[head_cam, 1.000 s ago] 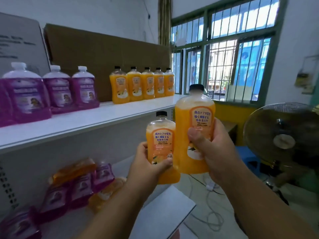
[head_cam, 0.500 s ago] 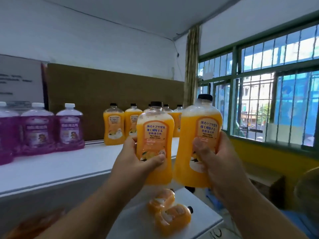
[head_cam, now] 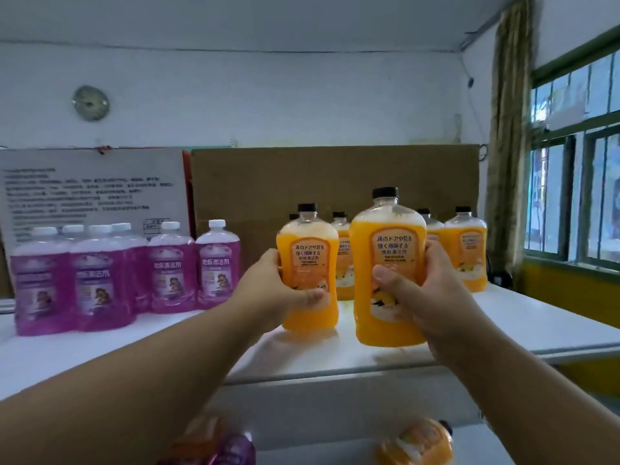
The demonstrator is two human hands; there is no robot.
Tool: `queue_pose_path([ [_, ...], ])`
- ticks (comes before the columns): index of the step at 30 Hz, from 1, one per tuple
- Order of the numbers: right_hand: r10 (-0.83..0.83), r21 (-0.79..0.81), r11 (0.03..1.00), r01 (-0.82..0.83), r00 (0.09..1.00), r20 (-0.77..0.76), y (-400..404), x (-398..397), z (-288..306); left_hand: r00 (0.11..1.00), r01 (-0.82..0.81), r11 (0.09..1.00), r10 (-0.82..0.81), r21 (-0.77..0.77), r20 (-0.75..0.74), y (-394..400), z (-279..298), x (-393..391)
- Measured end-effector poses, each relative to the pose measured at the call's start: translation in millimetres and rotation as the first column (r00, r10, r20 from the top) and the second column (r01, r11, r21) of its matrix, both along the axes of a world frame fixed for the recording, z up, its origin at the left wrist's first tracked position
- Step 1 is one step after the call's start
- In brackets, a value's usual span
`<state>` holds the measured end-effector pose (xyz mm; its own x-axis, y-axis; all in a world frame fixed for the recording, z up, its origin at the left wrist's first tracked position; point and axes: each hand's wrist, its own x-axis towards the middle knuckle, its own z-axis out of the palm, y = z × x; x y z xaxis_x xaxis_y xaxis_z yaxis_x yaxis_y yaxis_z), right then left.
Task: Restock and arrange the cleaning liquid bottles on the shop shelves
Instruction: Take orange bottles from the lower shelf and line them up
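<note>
Left hand point(head_cam: 285, 293) grasped one orange bottle point(head_cam: 308, 263), right hand point(head_cam: 426, 297) another point(head_cam: 385, 250), fingers wrapped round each; both upright at the white shelf point(head_cam: 503, 323).

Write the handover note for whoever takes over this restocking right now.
Left hand grips one orange bottle; right hand grips a second orange bottle. Both are upright at the top shelf, whether resting on it is unclear.
Done: a row of orange bottles stands behind, purple bottles to the left.
Left: release both in line with the row, then shelve the bottles lying below.
</note>
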<state>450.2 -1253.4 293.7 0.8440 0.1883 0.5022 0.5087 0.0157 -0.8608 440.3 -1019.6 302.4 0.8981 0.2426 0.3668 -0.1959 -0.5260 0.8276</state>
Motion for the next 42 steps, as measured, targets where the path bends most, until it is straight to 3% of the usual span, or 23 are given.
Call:
queue_pose_path([
  [8,-0.097,-0.166,0.982,0.09,0.995,-0.031,17.2,44.5,9.9,0.987,-0.132,0.978,0.144,0.161,-0.066,20.7,-8.0,37.0],
  [10,-0.113,-0.215,0.971,0.104,0.993,-0.032,18.9,50.0,8.6,0.955,-0.29,0.894,0.247,0.342,0.164,18.9,-5.2,33.8],
  [12,-0.127,-0.256,0.959,0.118,0.992,-0.019,21.9,54.4,8.0,0.896,-0.387,0.747,0.166,0.541,0.412,17.3,2.6,30.0],
  [15,-0.171,-0.34,0.924,0.176,0.984,0.045,25.6,58.7,8.8,0.893,-0.409,0.558,0.082,0.722,0.442,18.9,14.2,31.3],
  [20,-0.278,-0.473,0.814,0.337,0.941,0.193,29.2,59.8,8.0,0.907,-0.407,0.511,0.127,0.757,0.402,23.2,17.1,46.5],
  [26,-0.326,-0.472,0.754,0.458,0.884,0.336,30.1,59.0,8.5,0.891,-0.444,0.465,0.141,0.766,0.431,28.5,13.9,65.1],
  [37,-0.363,-0.507,0.694,0.511,0.857,0.367,31.7,62.0,9.5,0.903,-0.423,0.471,0.153,0.774,0.401,27.9,11.2,67.4],
  [39,-0.394,-0.511,0.629,0.585,0.807,0.44,31.5,57.0,6.1,0.905,-0.424,0.468,0.173,0.776,0.389,26.9,10.8,59.2],
  [42,-0.34,-0.489,0.527,0.695,0.7,0.628,32.6,45.0,-2.3,0.863,-0.494,0.435,0.141,0.753,0.485,19.7,9.5,36.9],
])
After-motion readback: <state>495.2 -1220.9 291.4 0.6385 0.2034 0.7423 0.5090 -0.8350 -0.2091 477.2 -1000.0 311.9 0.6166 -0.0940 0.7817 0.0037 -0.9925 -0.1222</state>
